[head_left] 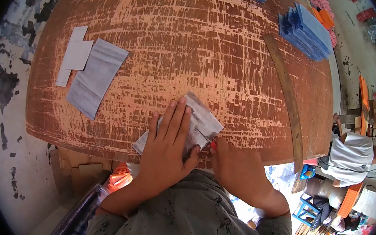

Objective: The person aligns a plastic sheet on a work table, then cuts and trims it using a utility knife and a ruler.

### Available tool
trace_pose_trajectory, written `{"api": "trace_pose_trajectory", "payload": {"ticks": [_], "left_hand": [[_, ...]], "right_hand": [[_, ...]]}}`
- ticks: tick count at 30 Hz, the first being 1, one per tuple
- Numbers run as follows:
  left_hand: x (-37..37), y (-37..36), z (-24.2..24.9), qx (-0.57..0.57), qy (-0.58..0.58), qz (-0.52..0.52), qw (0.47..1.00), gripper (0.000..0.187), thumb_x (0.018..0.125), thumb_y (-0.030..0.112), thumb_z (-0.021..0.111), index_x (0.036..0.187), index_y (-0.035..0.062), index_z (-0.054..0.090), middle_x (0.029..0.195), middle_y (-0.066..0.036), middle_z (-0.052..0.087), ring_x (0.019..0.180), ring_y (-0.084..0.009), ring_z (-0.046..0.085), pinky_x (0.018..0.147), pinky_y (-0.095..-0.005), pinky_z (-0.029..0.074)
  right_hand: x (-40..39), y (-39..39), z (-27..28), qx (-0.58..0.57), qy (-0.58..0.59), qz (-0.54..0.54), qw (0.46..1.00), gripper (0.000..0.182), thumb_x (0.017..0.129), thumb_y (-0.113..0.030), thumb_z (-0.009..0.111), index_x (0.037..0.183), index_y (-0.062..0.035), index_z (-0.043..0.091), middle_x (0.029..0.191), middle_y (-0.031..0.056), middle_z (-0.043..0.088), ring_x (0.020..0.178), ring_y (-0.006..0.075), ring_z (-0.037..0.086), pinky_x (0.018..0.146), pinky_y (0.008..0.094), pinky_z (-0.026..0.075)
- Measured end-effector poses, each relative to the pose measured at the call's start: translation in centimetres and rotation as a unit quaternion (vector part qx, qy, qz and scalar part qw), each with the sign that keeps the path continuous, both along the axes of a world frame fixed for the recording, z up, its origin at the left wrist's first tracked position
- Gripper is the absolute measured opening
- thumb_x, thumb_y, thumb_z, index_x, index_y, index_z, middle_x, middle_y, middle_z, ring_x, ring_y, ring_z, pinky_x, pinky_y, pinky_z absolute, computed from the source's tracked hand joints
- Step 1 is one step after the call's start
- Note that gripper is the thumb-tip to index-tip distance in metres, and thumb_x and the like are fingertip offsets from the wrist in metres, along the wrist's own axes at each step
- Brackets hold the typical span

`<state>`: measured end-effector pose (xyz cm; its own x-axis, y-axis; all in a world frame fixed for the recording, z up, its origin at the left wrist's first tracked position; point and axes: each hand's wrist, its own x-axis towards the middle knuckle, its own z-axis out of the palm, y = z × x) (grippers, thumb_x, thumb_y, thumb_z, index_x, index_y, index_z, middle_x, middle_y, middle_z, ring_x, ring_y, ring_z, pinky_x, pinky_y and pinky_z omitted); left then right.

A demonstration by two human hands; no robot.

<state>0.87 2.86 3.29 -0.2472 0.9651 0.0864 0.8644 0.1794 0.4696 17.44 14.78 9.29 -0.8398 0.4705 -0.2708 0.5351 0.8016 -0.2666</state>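
Observation:
My left hand lies flat with its fingers stretched out over a grey patterned sheet near the front edge of the scratched wooden table. Just right of it, my right hand is closed round a small red tool, mostly hidden, at the sheet's lower right edge. To the left lie another grey sheet and a white cut-out card piece, close together.
A long wooden ruler lies along the table's right side. Stacked blue sheets stand at the back right, beside orange pieces. Beyond the right edge sits another person in a light shirt, near a blue stool.

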Motion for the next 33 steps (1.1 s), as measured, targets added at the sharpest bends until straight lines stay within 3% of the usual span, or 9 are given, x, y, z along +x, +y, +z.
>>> {"api": "trace_pose_trajectory", "payload": {"ticks": [6,12,14,20,26,33], "left_hand": [[0.0,0.0,-0.1,0.004,0.007,0.0,1.0,0.085,0.097,0.037,0.065,0.164,-0.0062,0.036,0.175,-0.026,0.031,0.164,-0.0414,0.028,0.13,-0.0641,0.019],[0.0,0.0,-0.1,0.016,0.006,0.002,1.0,0.085,0.098,0.039,0.065,0.163,-0.0062,0.037,0.175,-0.026,0.031,0.164,-0.0412,0.029,0.131,-0.0638,0.019],[0.0,-0.1,0.0,0.019,0.007,0.001,1.0,0.085,0.098,0.04,0.066,0.163,-0.0062,0.037,0.174,-0.026,0.031,0.164,-0.0413,0.029,0.131,-0.0637,0.019],[0.1,-0.1,-0.1,0.03,0.004,0.002,1.0,0.088,0.096,0.041,0.069,0.163,-0.0064,0.038,0.174,-0.026,0.031,0.163,-0.0419,0.03,0.13,-0.0637,0.02],[0.0,-0.2,-0.1,0.044,-0.001,0.009,0.999,0.089,0.094,0.038,0.072,0.163,-0.0069,0.038,0.174,-0.026,0.031,0.163,-0.0423,0.029,0.131,-0.0634,0.02],[0.1,-0.3,0.0,0.039,-0.011,0.006,0.999,0.089,0.095,0.038,0.071,0.163,-0.007,0.037,0.175,-0.026,0.031,0.163,-0.0416,0.028,0.132,-0.063,0.019]], "right_hand": [[0.5,0.3,-0.1,-0.017,0.05,-0.023,0.998,0.019,0.107,-0.021,0.063,0.104,-0.0029,0.06,0.068,0.0176,0.068,0.058,0.0393,0.069,0.052,0.0505,0.052],[1.2,0.8,0.2,-0.028,0.032,-0.073,0.996,0.02,0.105,-0.021,0.065,0.106,-0.0023,0.06,0.085,0.0166,0.072,0.067,0.0376,0.072,0.058,0.0495,0.055],[1.8,1.1,-0.5,0.009,0.164,-0.069,0.984,0.02,0.101,-0.019,0.072,0.112,-0.0036,0.066,0.092,0.0165,0.072,0.075,0.0366,0.073,0.062,0.048,0.055],[0.9,0.9,-2.3,0.014,0.266,-0.136,0.954,0.037,0.095,-0.019,0.081,0.127,-0.0048,0.07,0.094,0.0143,0.069,0.082,0.0367,0.073,0.068,0.0463,0.058],[-0.1,0.1,-3.0,0.012,0.245,-0.164,0.955,0.038,0.095,-0.021,0.082,0.128,-0.0068,0.071,0.107,0.0139,0.065,0.085,0.0369,0.074,0.071,0.0467,0.06],[-0.1,0.1,-2.8,0.01,0.244,-0.17,0.955,0.038,0.095,-0.022,0.082,0.128,-0.0071,0.071,0.109,0.013,0.065,0.089,0.0373,0.074,0.073,0.0474,0.059]]}}
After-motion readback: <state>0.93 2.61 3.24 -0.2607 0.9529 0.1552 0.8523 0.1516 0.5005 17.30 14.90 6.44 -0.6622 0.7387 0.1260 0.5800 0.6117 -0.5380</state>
